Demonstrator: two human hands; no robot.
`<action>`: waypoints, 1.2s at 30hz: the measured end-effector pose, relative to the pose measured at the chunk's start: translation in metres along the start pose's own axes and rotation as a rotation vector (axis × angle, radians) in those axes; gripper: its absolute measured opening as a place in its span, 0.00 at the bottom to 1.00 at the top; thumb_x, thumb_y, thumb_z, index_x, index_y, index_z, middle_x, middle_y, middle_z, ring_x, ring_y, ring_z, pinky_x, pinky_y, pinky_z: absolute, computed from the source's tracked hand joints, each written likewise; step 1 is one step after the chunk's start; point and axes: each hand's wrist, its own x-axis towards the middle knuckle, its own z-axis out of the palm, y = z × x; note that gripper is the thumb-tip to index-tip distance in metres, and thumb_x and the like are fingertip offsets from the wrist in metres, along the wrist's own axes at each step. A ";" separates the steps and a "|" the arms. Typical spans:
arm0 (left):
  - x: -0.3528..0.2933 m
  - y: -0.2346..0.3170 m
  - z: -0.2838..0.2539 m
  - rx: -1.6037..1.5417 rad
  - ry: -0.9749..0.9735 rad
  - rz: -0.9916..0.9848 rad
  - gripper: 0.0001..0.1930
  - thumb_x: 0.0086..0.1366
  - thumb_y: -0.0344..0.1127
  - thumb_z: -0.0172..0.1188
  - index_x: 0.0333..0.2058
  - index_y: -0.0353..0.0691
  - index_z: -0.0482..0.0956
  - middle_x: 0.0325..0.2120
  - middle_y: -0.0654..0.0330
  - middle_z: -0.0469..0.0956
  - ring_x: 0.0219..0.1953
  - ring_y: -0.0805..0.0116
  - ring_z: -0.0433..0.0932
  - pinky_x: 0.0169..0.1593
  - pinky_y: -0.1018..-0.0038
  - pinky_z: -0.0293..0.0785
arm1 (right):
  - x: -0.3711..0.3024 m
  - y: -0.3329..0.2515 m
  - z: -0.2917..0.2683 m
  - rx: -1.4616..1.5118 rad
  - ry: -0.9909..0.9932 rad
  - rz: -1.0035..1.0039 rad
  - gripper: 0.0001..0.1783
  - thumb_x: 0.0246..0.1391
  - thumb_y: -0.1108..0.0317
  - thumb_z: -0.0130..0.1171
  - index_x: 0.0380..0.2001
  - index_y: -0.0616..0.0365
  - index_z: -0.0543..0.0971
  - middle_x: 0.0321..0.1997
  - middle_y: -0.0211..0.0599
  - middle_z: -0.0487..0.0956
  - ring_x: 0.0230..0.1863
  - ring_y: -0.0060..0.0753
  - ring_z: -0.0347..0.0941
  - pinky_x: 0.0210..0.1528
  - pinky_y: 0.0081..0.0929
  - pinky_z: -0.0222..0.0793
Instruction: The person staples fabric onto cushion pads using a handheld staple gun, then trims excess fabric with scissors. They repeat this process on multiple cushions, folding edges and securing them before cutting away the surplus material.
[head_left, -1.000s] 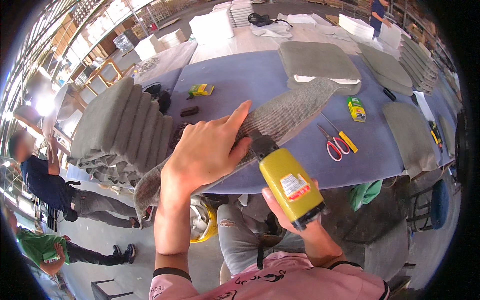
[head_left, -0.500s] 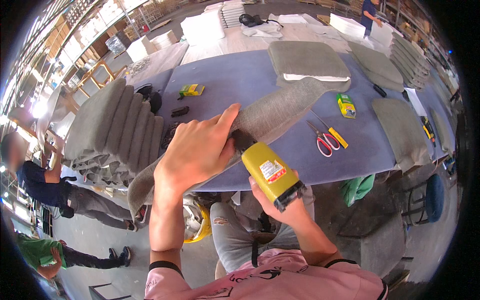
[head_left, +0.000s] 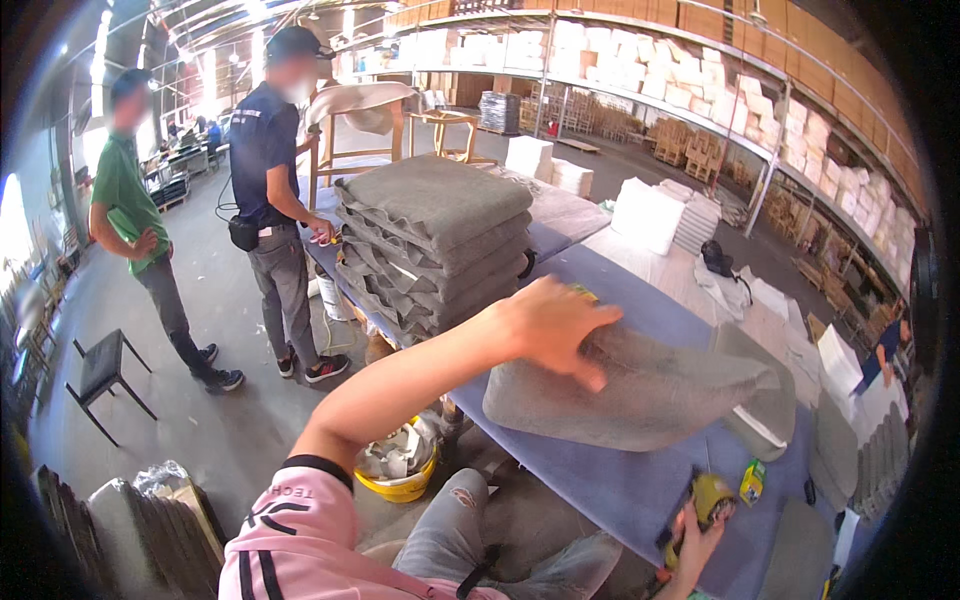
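My left hand (head_left: 560, 330) is slightly blurred, with its fingers spread over the near-left part of a grey fabric-covered cushion (head_left: 640, 400). Whether it presses on the fabric I cannot tell. The cushion lies slanted across the blue table (head_left: 560, 490), its far end against another grey cushion (head_left: 780, 400) with a white edge. At the lower right my right hand (head_left: 700, 545) is wrapped around a yellow-green staple gun (head_left: 712, 498), apart from the cushion. A small yellow-green box (head_left: 752, 482) stands beside the gun.
A tall stack of grey cushions (head_left: 435, 210) rises at the table's left. Below the edge sits a yellow bucket (head_left: 405, 485) of scraps. Two people stand at left, one in dark blue (head_left: 265, 150), one in green (head_left: 125, 190). A black chair (head_left: 108, 365) stands behind them.
The view has swung to the left. My right hand has drawn the staple gun away from the cushion. My left hand's fingers have spread, and the cushion lies flatter on the table.
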 end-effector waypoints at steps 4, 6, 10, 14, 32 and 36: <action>-0.055 0.015 0.014 -0.055 0.085 -0.115 0.49 0.56 0.68 0.77 0.70 0.51 0.71 0.44 0.51 0.86 0.44 0.47 0.90 0.42 0.52 0.84 | -0.002 0.004 -0.081 -0.553 -0.069 -0.022 0.29 0.62 0.42 0.72 0.50 0.59 0.88 0.41 0.41 0.89 0.42 0.50 0.86 0.47 0.44 0.82; -0.053 0.014 0.021 -0.077 0.102 -0.124 0.49 0.56 0.70 0.76 0.69 0.51 0.71 0.42 0.51 0.86 0.41 0.45 0.89 0.41 0.51 0.85 | 0.017 0.057 -0.130 -0.757 -0.038 -0.112 0.28 0.63 0.48 0.72 0.53 0.62 0.85 0.45 0.45 0.88 0.46 0.51 0.85 0.51 0.43 0.81; -0.028 -0.011 0.030 -0.065 0.144 -0.184 0.47 0.57 0.75 0.73 0.65 0.48 0.75 0.34 0.49 0.87 0.37 0.43 0.89 0.38 0.49 0.85 | 0.055 0.170 -0.213 -1.014 0.009 -0.096 0.27 0.65 0.61 0.71 0.59 0.70 0.80 0.52 0.53 0.87 0.53 0.52 0.84 0.59 0.43 0.78; 0.022 -0.045 0.044 -0.006 0.006 -0.351 0.48 0.58 0.79 0.69 0.61 0.42 0.81 0.34 0.44 0.89 0.41 0.42 0.91 0.42 0.49 0.86 | 0.072 0.201 -0.204 -0.959 -0.025 -0.136 0.25 0.69 0.62 0.67 0.60 0.70 0.81 0.59 0.59 0.85 0.61 0.59 0.81 0.67 0.47 0.74; -0.269 0.130 0.154 -1.299 -0.325 -0.999 0.70 0.69 0.64 0.72 0.83 0.38 0.25 0.79 0.40 0.60 0.76 0.51 0.69 0.69 0.60 0.77 | -0.267 0.065 0.119 0.567 -1.361 0.835 0.39 0.74 0.48 0.65 0.75 0.62 0.69 0.68 0.47 0.82 0.65 0.42 0.81 0.68 0.38 0.75; -0.339 0.279 0.190 -1.650 -0.616 -1.115 0.55 0.74 0.53 0.69 0.84 0.39 0.42 0.77 0.41 0.66 0.73 0.54 0.74 0.68 0.60 0.78 | -0.277 0.047 0.057 0.624 -0.401 1.569 0.47 0.71 0.42 0.65 0.79 0.63 0.63 0.77 0.44 0.73 0.78 0.49 0.68 0.79 0.53 0.62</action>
